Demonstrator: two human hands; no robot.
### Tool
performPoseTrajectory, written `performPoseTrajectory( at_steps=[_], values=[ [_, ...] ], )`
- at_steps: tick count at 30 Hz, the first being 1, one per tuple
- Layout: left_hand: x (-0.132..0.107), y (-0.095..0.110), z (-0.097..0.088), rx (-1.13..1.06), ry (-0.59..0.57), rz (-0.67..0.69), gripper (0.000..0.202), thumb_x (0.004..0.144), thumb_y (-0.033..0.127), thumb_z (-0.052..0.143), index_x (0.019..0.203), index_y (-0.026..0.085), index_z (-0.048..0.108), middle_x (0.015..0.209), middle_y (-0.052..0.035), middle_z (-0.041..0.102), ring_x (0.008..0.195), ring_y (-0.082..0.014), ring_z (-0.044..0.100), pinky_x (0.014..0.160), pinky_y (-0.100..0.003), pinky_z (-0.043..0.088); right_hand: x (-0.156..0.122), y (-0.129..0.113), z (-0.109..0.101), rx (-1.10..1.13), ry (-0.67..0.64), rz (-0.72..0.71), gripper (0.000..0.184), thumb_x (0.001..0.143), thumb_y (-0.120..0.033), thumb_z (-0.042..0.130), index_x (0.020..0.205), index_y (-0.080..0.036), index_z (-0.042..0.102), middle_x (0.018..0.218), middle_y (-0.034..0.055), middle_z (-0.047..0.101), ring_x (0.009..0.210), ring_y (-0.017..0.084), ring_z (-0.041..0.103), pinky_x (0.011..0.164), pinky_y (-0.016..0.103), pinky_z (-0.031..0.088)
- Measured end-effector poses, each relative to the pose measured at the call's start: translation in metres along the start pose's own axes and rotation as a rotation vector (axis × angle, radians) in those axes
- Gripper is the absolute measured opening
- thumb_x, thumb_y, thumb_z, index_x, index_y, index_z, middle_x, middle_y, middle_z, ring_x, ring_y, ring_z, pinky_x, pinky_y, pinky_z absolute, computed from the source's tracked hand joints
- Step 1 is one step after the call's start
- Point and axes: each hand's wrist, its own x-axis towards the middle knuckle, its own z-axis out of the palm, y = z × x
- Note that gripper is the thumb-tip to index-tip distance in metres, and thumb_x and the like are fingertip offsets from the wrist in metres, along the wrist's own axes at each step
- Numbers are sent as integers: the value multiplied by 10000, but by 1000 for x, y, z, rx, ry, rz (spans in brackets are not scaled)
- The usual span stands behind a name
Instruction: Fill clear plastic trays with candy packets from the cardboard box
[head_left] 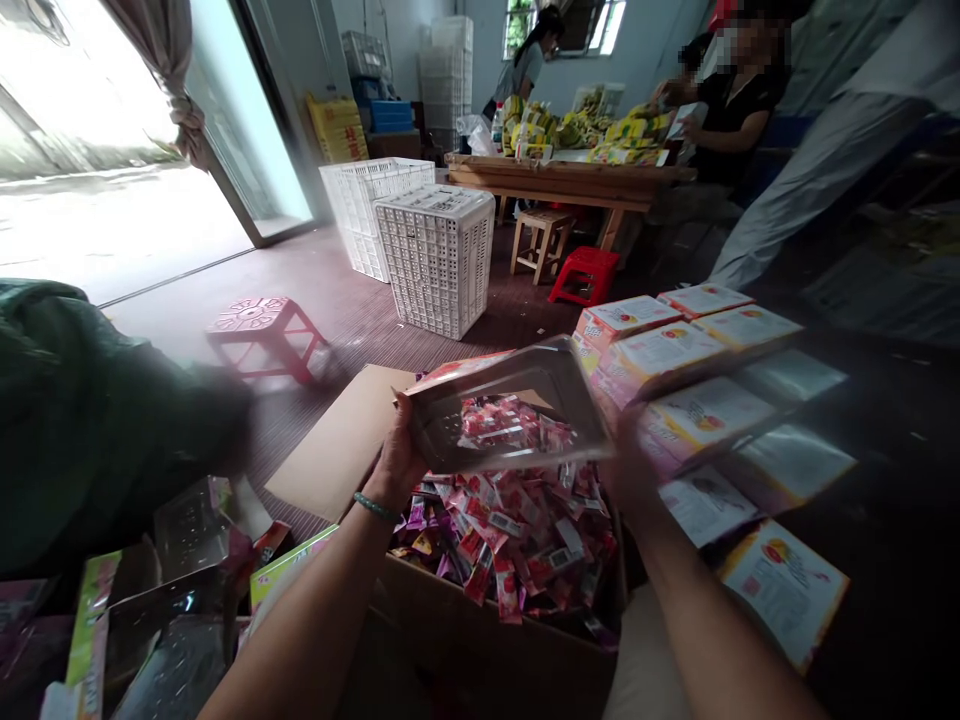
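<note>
A clear plastic tray [510, 405] is held tilted between my two hands, with an orange printed edge [465, 370] showing behind it. My left hand [401, 455] grips its left end. Blurred by motion, my right hand [626, 455] is at the tray's right end, its fingers partly hidden. Small pink and red wrapped packets show through and below the plastic. Beneath it, an open cardboard box [480, 605] is filled with loose pink packets [517, 530], with some purple ones at the left. One cardboard flap [341, 440] spreads out to the left.
Stacked printed cartons [675, 350] stand to the right. Opened packaging [165, 590] and a green bag [82, 420] lie left. Ahead are a pink stool [259, 320], white crates [439, 255], a red stool [585, 273] and a wooden table [555, 180] with people around it.
</note>
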Motion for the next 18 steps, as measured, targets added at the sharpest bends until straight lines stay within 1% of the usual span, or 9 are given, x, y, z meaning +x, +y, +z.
performPoseTrajectory(
  at_steps=[2, 3, 4, 6, 7, 9, 12, 15, 18],
  values=[
    [3, 15, -4, -50, 12, 107, 650, 1009, 654, 424, 1331, 152, 684, 996, -135, 798, 940, -280, 769, 978, -461, 606, -5, 7, 14, -70, -34, 83, 880, 945, -842, 293, 1659, -330, 242, 1678, 87, 378, 1552, 296, 357, 1255, 569, 315],
    [4, 24, -7, -85, 3, 172, 665, 1001, 677, 417, 1324, 163, 688, 999, -126, 798, 912, -265, 768, 952, -449, 616, -7, 9, 26, -144, -83, 129, 934, 910, -855, 394, 1658, -314, 253, 1711, 104, 303, 1583, 320, 279, 1274, 592, 247],
    [5, 34, -10, -123, -7, 235, 681, 995, 697, 408, 1321, 170, 688, 1009, -118, 797, 898, -252, 766, 926, -435, 626, -10, 11, 40, -238, -151, 173, 999, 869, -870, 463, 1659, -296, 254, 1734, 125, 229, 1604, 347, 204, 1278, 617, 197],
    [3, 51, -18, -175, 9, 333, 688, 994, 710, 400, 1322, 174, 682, 1008, -106, 797, 870, -235, 761, 881, -427, 639, -17, 13, 74, -454, -307, 223, 1078, 811, -902, 511, 1659, -283, 264, 1752, 154, 128, 1613, 410, 87, 1259, 677, 144],
    [2, 58, -22, -184, 43, 358, 686, 995, 708, 405, 1323, 172, 679, 990, -103, 798, 851, -232, 759, 871, -431, 643, -21, 13, 92, -551, -385, 208, 1077, 794, -906, 535, 1648, -294, 300, 1753, 159, 116, 1607, 448, 55, 1242, 714, 117],
    [-3, 70, -29, -185, 130, 386, 674, 998, 696, 420, 1330, 168, 674, 955, -97, 800, 816, -225, 757, 879, -431, 643, -30, 11, 128, -698, -523, 106, 997, 769, -892, 595, 1587, -347, 434, 1745, 140, 171, 1589, 505, 54, 1212, 767, 34],
    [-9, 83, -41, -197, 193, 423, 701, 995, 720, 385, 1324, 179, 685, 950, -89, 806, 817, -223, 766, 890, -398, 644, -48, 8, 172, -767, -668, -101, 891, 727, -873, 667, 1473, -392, 587, 1707, 122, 290, 1568, 528, 109, 1183, 782, -97],
    [-10, 97, -54, -220, 149, 462, 707, 1006, 726, 314, 1294, 211, 703, 994, -78, 808, 879, -227, 773, 857, -370, 653, -67, 10, 199, -733, -750, -178, 851, 753, -860, 650, 1451, -374, 613, 1709, 120, 279, 1563, 529, 104, 1175, 776, -147],
    [-8, 105, -59, -225, 126, 501, 672, 1033, 687, 289, 1266, 219, 711, 997, -56, 806, 925, -216, 769, 862, -352, 652, -82, 22, 214, -715, -800, -183, 748, 852, -777, 606, 1483, -378, 577, 1745, 73, 193, 1572, 512, 74, 1189, 763, -152]
  ],
)
